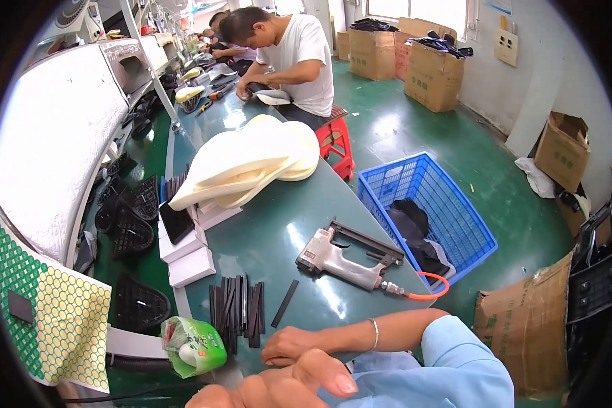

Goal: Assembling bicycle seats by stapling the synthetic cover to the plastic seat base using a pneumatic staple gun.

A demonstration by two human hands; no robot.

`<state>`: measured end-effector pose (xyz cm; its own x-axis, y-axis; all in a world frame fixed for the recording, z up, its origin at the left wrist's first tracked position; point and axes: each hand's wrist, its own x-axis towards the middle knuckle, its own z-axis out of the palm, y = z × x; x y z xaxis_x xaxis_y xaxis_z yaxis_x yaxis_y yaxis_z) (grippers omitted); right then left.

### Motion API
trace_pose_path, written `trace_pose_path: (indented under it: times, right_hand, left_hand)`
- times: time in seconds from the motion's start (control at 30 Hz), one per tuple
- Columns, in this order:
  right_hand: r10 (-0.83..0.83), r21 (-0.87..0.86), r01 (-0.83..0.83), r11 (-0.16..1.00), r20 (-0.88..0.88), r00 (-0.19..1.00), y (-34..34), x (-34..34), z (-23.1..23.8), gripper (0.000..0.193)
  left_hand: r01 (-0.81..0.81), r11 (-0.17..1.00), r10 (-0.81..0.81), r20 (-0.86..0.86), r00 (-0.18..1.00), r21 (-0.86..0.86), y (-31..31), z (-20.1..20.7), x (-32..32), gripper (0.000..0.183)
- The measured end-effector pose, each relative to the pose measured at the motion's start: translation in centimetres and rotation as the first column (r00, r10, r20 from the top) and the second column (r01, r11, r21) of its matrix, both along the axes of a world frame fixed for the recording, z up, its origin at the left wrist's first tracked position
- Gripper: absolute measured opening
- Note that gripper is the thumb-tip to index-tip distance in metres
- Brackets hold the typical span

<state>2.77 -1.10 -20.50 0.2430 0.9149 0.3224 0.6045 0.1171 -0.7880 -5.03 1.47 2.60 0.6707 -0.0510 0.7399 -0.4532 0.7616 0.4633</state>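
Note:
My left hand (pixel 275 389) is raised close at the lower edge, fingers apart, and nothing shows in it. Behind it my right hand (pixel 287 345) rests on the green table with its fingers curled under; whatever they may hold is hidden. A bracelet (pixel 375 334) circles my right wrist. Just beyond the hands lies a bundle of thin black strips (pixel 236 306), with one loose strip (pixel 285 303) beside it. A metal pneumatic staple gun (pixel 343 262) lies on its side to the right, joined to an orange air hose (pixel 425 295).
Cream foam pads (pixel 251 160) are piled on the table behind small white boxes (pixel 190 268). A green plastic packet (pixel 196 347) stands at the left. Black moulded shells (pixel 139 306) lie along the left side. A blue crate (pixel 479 248) holds dark pieces. A co-worker (pixel 302 64) sits farther along.

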Motion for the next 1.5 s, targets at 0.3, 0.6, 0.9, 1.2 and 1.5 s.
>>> trace_pose_path:
  times: [0.3,0.6,0.9,1.2,1.5]
  right_hand:
    - [-0.043,0.056,0.039,0.998,0.066,0.997,0.2,0.5,-0.9,0.012]
    - [-0.048,0.073,0.047,0.996,0.013,0.999,0.7,0.8,0.0,0.013]
    - [-0.043,0.081,0.04,0.996,0.04,0.998,0.3,0.2,-0.1,0.012]
    - [-0.028,0.057,0.028,0.998,0.005,1.0,0.5,0.3,-0.5,0.014]
    - [-0.038,0.068,0.036,0.997,0.023,0.999,0.5,0.6,-0.5,0.014]
  left_hand:
    - [-0.314,0.932,0.176,-0.53,0.83,-0.181,-3.0,3.4,-2.6,0.06]
    - [-0.198,0.93,0.151,-0.167,0.974,-0.31,1.7,0.0,0.5,0.066]
    - [-0.09,0.952,0.099,0.014,0.995,-0.291,4.7,0.1,1.6,0.072]
    - [-0.113,0.981,0.108,-0.043,0.993,-0.155,3.7,0.8,0.1,0.061]
    - [-0.224,0.97,0.239,-0.195,0.951,0.097,3.7,1.3,-0.4,0.062]
